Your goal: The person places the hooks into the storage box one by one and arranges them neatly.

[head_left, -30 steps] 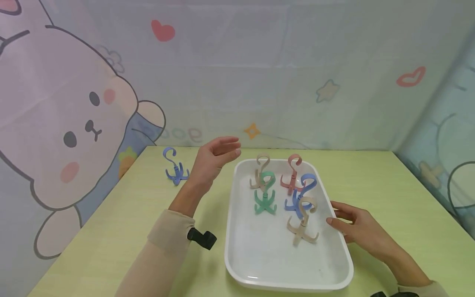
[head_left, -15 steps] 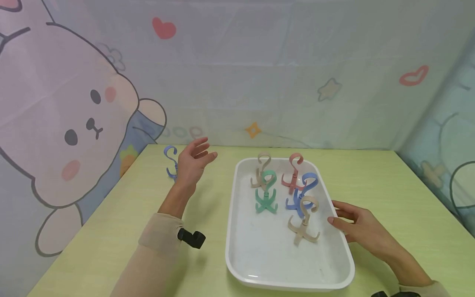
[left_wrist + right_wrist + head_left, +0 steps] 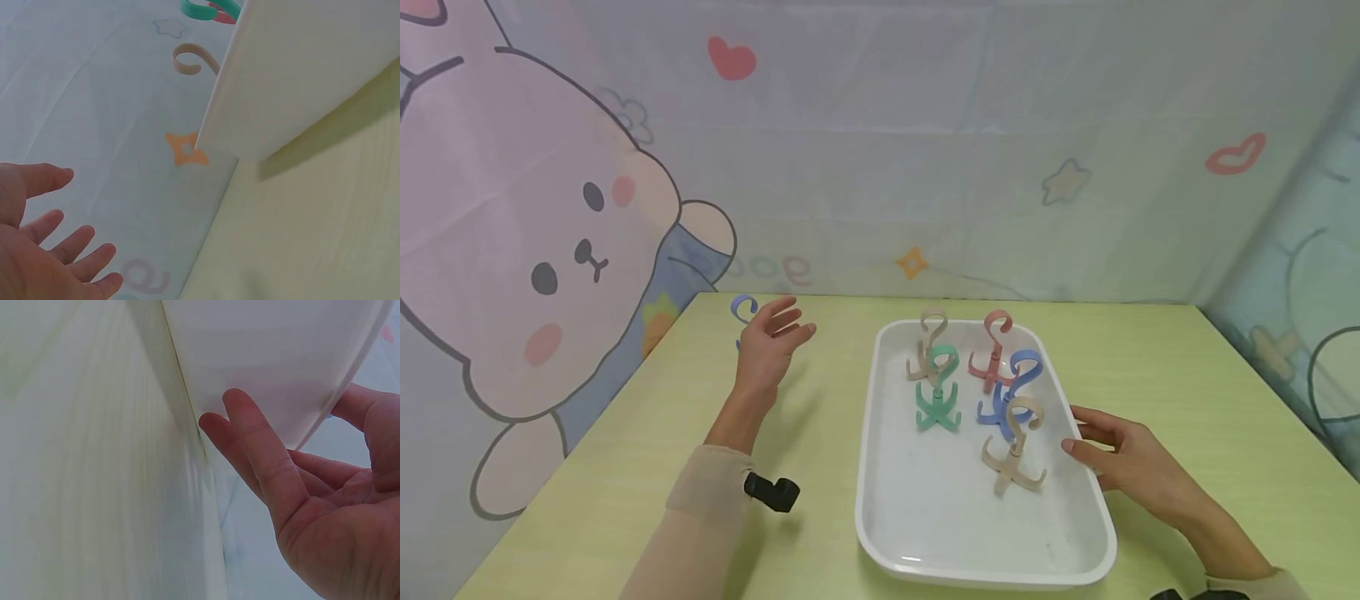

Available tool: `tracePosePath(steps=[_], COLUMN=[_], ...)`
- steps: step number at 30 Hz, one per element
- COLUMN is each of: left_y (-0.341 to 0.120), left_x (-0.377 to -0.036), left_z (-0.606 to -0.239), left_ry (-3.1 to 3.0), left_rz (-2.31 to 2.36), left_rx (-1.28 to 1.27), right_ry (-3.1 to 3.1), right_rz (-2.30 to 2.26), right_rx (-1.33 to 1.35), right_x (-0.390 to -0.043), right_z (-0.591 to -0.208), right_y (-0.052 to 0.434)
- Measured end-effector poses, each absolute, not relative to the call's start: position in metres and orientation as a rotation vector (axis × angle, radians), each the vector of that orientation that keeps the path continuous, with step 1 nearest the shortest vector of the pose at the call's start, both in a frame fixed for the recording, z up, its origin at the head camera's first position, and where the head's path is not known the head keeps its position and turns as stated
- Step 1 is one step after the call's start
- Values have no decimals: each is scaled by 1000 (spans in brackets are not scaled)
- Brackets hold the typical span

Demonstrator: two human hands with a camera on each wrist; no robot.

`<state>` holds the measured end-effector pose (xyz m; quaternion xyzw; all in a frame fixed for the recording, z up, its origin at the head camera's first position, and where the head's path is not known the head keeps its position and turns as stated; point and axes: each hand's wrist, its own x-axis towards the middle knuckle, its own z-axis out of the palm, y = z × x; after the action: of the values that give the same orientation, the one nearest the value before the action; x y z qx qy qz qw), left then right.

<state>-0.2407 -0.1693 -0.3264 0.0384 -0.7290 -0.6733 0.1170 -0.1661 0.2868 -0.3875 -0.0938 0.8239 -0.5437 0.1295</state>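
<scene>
Head view: the white plastic tray (image 3: 880, 467) is steadied by straight fingers of the right hand (image 3: 1123, 462); the left hand (image 3: 771, 342), open and empty, is held beside the blue plastic hook (image 3: 742, 308).

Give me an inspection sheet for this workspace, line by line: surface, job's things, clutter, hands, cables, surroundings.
Surface: pale green table.
Job's things: blue hook standing on the table behind the left hand; white tray holding five hooks: two beige, one green, one pink, one blue.
Clutter: nothing seen.
Hands: left hand open, holding nothing, just in front of the blue hook; right hand open, fingers against the tray's right side.
Cables: nothing seen.
Surroundings: cartoon bear backdrop.
</scene>
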Motion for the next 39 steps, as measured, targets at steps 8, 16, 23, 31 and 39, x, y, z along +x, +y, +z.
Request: tracePosePath(steps=[8, 16, 23, 31, 39], left_y=[-177, -183, -187, -189, -191], left_x=[-239, -241, -240, -239, -239], left_z=[-333, -338, -338, -339, -341], left_ry=[-2117, -2130, -2143, -2136, -2134], left_rz=[-2005, -1986, -1952, -1949, -1943], left_rx=[135, 176, 218, 252, 269], right_ry=[2415, 2395, 2403, 2413, 2425], right_rz=[-1559, -1586, -1577, -1575, -1548], right_rx=[-253, -271, -271, -272, -243], right_x=[-166, -166, -165, -166, -166], right_z=[-388, -388, -387, -386, -387], right_y=[287, 287, 286, 286, 286])
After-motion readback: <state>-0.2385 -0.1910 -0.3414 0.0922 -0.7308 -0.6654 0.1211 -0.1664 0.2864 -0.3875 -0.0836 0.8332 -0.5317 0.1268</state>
